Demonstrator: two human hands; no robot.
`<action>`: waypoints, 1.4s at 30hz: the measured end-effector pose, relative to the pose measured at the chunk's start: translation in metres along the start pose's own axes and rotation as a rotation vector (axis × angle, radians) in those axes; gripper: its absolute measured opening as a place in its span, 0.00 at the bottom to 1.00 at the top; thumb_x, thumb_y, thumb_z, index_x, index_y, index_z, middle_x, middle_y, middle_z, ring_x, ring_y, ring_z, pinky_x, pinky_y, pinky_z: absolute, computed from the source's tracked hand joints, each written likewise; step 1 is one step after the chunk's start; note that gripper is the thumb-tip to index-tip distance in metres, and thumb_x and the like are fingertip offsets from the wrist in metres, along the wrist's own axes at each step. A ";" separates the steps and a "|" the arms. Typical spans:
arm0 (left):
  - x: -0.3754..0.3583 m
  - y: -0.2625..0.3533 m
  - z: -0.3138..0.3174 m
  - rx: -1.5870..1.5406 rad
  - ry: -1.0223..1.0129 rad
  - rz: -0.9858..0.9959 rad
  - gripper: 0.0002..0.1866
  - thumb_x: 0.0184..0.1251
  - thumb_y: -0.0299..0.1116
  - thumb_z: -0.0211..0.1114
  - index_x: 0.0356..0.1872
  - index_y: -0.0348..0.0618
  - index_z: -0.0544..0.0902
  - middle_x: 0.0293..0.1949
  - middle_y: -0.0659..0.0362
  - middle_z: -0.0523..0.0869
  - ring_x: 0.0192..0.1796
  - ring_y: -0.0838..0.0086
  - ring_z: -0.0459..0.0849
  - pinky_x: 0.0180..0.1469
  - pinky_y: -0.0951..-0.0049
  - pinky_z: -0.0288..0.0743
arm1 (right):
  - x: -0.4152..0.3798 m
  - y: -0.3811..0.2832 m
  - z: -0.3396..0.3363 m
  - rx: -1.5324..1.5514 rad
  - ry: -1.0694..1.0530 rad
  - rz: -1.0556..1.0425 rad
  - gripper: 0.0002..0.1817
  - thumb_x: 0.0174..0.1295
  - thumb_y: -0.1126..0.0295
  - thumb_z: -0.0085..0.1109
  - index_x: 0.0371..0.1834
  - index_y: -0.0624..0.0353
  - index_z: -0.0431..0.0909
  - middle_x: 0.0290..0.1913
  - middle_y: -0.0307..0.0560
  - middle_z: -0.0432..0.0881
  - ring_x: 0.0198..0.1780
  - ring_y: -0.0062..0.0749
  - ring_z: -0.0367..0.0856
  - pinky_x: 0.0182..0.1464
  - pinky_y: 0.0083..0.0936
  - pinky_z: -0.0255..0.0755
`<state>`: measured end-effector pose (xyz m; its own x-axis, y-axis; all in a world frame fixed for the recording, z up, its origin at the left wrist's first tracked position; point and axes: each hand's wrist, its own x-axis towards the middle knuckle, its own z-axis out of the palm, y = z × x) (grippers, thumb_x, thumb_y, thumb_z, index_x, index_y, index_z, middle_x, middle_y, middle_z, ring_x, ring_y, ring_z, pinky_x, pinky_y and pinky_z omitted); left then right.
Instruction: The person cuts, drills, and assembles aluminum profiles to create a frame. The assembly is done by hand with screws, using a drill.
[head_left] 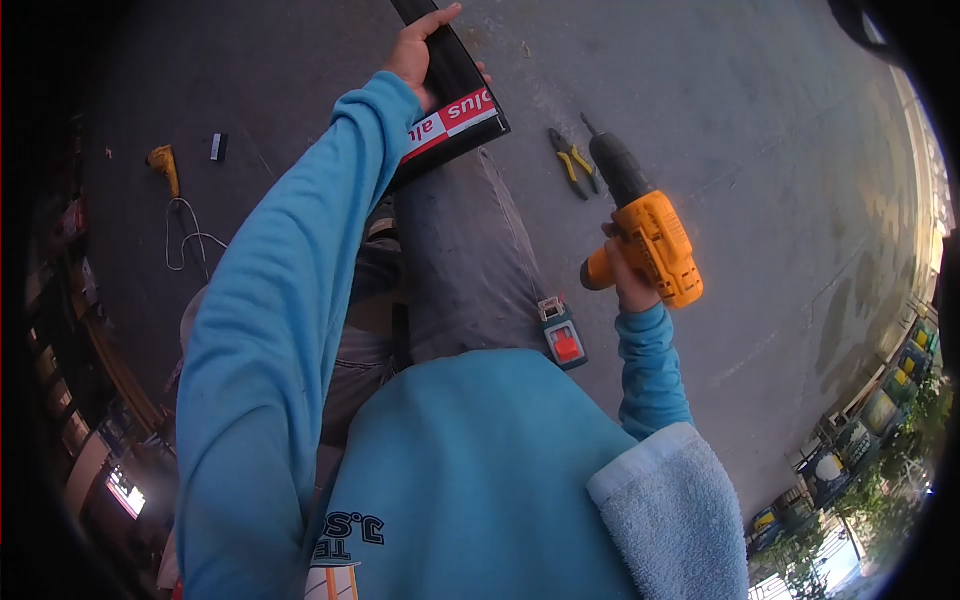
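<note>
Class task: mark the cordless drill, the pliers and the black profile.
cordless drill (pixel 655 245), head view, on its orange body.
pliers (pixel 572 163), head view, on the yellow handles.
black profile (pixel 455 95), head view, near its labelled end.

Drill (pixel 652 245) shows matt orange plastic with a dark, dull nose; the black strip (pixel 455 95) looks smooth, faintly glossy, with a red-and-white printed label; pliers (pixel 572 162) show yellow-coated handles; sleeves (pixel 290 300) are soft blue knit cloth; towel (pixel 670 510) is nubbly terry; concrete floor (pixel 760 150) is grey, rough, matt.
</note>
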<state>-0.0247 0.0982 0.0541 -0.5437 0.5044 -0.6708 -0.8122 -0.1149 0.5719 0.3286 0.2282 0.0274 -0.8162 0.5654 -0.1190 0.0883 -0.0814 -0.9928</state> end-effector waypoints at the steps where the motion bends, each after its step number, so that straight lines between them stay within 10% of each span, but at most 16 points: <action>1: -0.003 0.000 0.002 0.000 -0.056 0.006 0.25 0.59 0.54 0.65 0.39 0.38 0.83 0.32 0.51 0.87 0.31 0.59 0.86 0.38 0.58 0.83 | 0.000 -0.005 0.009 0.047 -0.041 -0.095 0.21 0.58 0.77 0.61 0.56 0.59 0.70 0.46 0.46 0.81 0.53 0.35 0.82 0.57 0.36 0.78; 5: -0.003 -0.002 -0.002 0.030 0.001 0.038 0.22 0.57 0.52 0.65 0.34 0.40 0.83 0.27 0.53 0.85 0.28 0.62 0.85 0.35 0.62 0.82 | 0.001 -0.002 0.039 -0.589 -0.035 -0.478 0.22 0.55 0.76 0.66 0.52 0.59 0.69 0.44 0.44 0.79 0.43 0.32 0.83 0.47 0.22 0.77; 12: -0.003 -0.005 -0.003 0.062 0.039 0.055 0.20 0.53 0.50 0.64 0.29 0.40 0.82 0.24 0.53 0.84 0.25 0.62 0.84 0.32 0.63 0.82 | -0.011 0.023 0.045 -0.172 -0.104 -0.050 0.23 0.56 0.72 0.71 0.51 0.57 0.67 0.45 0.44 0.76 0.44 0.28 0.79 0.48 0.23 0.73; 18: -0.003 -0.005 -0.001 0.081 0.044 0.043 0.21 0.53 0.51 0.63 0.28 0.39 0.82 0.23 0.52 0.84 0.24 0.61 0.84 0.32 0.63 0.83 | 0.000 0.025 0.043 -0.249 -0.161 -0.368 0.25 0.56 0.68 0.72 0.49 0.58 0.65 0.45 0.53 0.83 0.44 0.36 0.85 0.47 0.29 0.79; 42: -0.009 -0.002 0.002 0.145 0.075 0.051 0.24 0.52 0.52 0.62 0.28 0.36 0.80 0.23 0.46 0.83 0.25 0.56 0.85 0.33 0.59 0.84 | 0.002 0.034 0.041 -0.281 -0.214 -0.332 0.24 0.58 0.67 0.70 0.50 0.58 0.65 0.47 0.53 0.83 0.45 0.37 0.85 0.48 0.28 0.78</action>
<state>-0.0175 0.0960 0.0596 -0.6024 0.4351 -0.6691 -0.7468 -0.0114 0.6650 0.3064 0.1931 -0.0064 -0.9229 0.3393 0.1819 -0.0703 0.3162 -0.9461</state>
